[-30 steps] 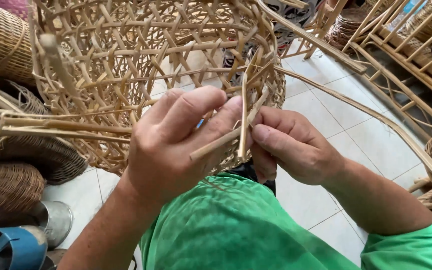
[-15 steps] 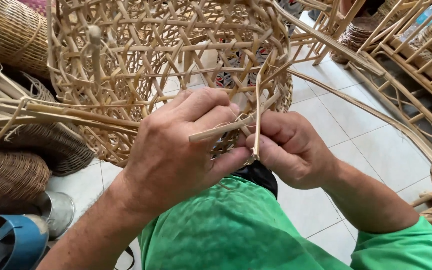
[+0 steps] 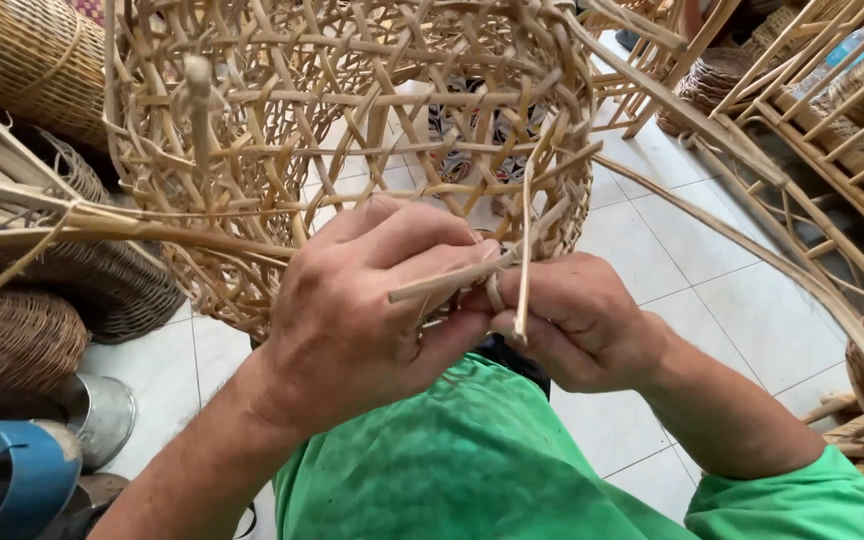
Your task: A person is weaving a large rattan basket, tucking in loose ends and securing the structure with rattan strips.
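Two bare hands met at the lower rim of a pale, open-weave rattan basket (image 3: pixel 352 150), held above a green-shirted lap. The left hand (image 3: pixel 362 320) was curled tight around the rim, its fingers closed over one flat, pale rattan strip (image 3: pixel 442 280) that jutted sideways. The right hand (image 3: pixel 577 320), also closed, pinched a second thin strip (image 3: pixel 524 250) that stood upright against the basket's edge. The two hands touched at the knuckles.

Below and right of the basket, white floor tiles (image 3: pixel 732 310) lay bare, the only open room. Left of the basket, three dark, tightly woven baskets (image 3: pixel 12 340) crowded in, with a bundle of long cane rods (image 3: pixel 72 225) crossing them toward the rim. A round metal tin (image 3: pixel 102 415) and a blue curved object (image 3: pixel 7 470) sat below those. Right of the basket stood slatted cane frames (image 3: pixel 832 130).
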